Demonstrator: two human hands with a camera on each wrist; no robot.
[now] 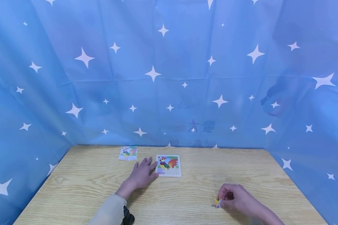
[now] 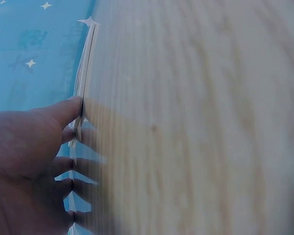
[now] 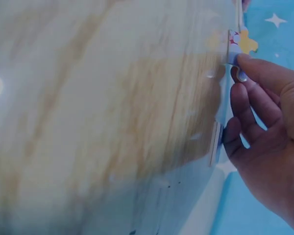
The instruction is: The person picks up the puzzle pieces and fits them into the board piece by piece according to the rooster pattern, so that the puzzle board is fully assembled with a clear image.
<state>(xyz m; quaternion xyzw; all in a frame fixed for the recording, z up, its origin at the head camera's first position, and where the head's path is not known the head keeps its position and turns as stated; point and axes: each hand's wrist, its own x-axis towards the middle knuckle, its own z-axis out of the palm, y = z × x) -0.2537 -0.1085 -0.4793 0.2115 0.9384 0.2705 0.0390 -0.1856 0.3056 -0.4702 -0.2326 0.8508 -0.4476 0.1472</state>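
A white-framed jigsaw puzzle (image 1: 170, 175) with a rooster picture lies flat on the table; pale, bare board shows at its lower right. My left hand (image 1: 142, 174) rests at its left side, fingers spread, thumb and forefinger touching the frame. In the left wrist view the left hand (image 2: 29, 152) lies low against the tabletop, with the frame seen edge-on. At the right, my right hand (image 1: 236, 198) pinches a small yellow and white puzzle piece (image 1: 216, 202) between thumb and forefinger. The right wrist view shows this puzzle piece (image 3: 245, 43) tilted up at the fingertips.
A rooster picture card (image 1: 128, 153) lies at the back of the wooden table (image 1: 197, 187), left of the puzzle. Blue cloth (image 1: 169, 93) with white stars hangs behind and along both sides. A thin-edged object (image 3: 215, 143) by the right little finger is too unclear to name.
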